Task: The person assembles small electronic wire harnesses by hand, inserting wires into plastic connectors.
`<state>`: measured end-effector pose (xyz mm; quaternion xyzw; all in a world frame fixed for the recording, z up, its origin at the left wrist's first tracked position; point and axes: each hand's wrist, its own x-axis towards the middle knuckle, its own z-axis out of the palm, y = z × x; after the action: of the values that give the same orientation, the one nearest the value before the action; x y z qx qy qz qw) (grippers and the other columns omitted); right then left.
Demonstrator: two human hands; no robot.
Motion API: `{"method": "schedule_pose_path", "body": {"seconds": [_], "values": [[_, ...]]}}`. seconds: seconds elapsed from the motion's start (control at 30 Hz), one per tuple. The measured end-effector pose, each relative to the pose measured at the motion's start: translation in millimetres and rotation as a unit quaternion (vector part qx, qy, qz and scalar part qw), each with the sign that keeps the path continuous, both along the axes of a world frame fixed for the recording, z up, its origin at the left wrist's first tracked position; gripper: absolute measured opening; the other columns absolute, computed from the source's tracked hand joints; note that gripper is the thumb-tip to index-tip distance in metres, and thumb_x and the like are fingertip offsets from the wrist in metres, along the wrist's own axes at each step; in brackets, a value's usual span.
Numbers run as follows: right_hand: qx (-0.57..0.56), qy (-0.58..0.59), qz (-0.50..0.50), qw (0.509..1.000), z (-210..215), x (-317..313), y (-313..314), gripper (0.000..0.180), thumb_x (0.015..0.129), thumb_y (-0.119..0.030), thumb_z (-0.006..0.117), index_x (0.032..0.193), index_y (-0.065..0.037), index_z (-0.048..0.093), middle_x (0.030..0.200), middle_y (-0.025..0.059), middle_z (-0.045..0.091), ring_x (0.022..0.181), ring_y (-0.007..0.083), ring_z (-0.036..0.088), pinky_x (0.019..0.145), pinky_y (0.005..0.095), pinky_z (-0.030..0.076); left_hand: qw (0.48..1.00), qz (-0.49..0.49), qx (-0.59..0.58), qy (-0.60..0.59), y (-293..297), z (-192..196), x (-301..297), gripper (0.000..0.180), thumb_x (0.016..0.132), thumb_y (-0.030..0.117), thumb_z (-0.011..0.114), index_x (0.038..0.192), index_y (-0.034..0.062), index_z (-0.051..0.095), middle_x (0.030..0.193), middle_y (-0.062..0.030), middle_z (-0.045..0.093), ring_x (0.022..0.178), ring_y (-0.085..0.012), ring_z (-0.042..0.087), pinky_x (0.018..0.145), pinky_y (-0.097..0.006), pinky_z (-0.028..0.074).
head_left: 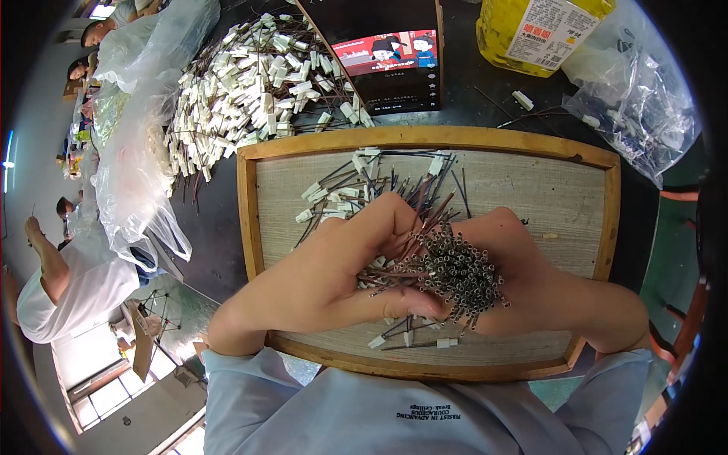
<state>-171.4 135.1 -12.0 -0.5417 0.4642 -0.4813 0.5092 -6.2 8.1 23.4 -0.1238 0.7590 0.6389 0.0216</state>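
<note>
A dark tabletop carries a wood-framed tray, set directly in front of a person in a pale blue shirt. A clear plastic bag drapes along the left, beside a broad heap of white plugs with dark wires. Beyond the tray stand a jug of yellow liquid, at right, and a phone showing a cartoon. Over the tray's middle, the left hand closes its bent fingers and thumb on a thick bundle of wires, while the right hand wraps the bundle from the other side, its fingers largely hidden. The metal-tipped ends face upward. Loose plugs lie in the tray around the hands, and a single white plug rests near the jug.
</note>
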Motion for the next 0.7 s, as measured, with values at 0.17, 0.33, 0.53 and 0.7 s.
{"method": "schedule_pose_path", "body": {"seconds": [0.17, 0.33, 0.53, 0.7], "values": [[0.005, -0.013, -0.047, 0.999, 0.3, 4.7, -0.8, 0.016, 0.071, -0.004, 0.069, 0.086, -0.002, 0.063, 0.07, 0.0088, 0.063, 0.06, 0.0093, 0.058, 0.054, 0.0261, 0.044, 0.993, 0.06, 0.097, 0.026, -0.4, -11.5, 1.6, 0.039, 0.079, 0.017, 0.074, 0.1, 0.0004, 0.047, 0.084, -0.0038, 0.057, 0.08, -0.0102, 0.054, 0.075, -0.026, 0.044], [0.075, -0.088, -0.12, 0.986, 3.6, 8.9, 2.8, 0.014, 0.078, -0.008, 0.07, 0.089, -0.001, 0.065, 0.074, 0.0068, 0.066, 0.064, 0.0089, 0.06, 0.056, 0.0247, 0.046, 0.984, 0.1, 0.138, 0.059, -7.5, -8.5, 4.3, 0.033, 0.081, 0.012, 0.071, 0.101, 0.0013, 0.047, 0.085, 0.0, 0.052, 0.074, -0.008, 0.049, 0.07, -0.022, 0.042], [0.025, -0.085, -0.103, 0.991, -4.0, 5.3, 3.1, 0.016, 0.077, -0.007, 0.069, 0.092, -0.001, 0.065, 0.075, 0.0076, 0.066, 0.064, 0.0093, 0.061, 0.056, 0.0251, 0.046, 0.947, 0.134, 0.285, -0.06, -7.9, 0.7, 6.2, 0.027, 0.082, 0.013, 0.069, 0.095, 0.0015, 0.048, 0.083, 0.0002, 0.048, 0.073, -0.0049, 0.045, 0.06, -0.018, 0.037], [-0.022, 0.042, -0.091, 0.995, 0.3, 4.4, -5.1, 0.015, 0.077, -0.006, 0.07, 0.09, 0.0, 0.065, 0.073, 0.0076, 0.065, 0.063, 0.0102, 0.06, 0.057, 0.025, 0.046, 0.955, 0.156, 0.251, -0.031, -7.2, 2.4, 6.0, 0.025, 0.083, 0.012, 0.067, 0.088, 0.0034, 0.045, 0.074, 0.0004, 0.047, 0.061, -0.0051, 0.044, 0.051, -0.018, 0.034]]}}
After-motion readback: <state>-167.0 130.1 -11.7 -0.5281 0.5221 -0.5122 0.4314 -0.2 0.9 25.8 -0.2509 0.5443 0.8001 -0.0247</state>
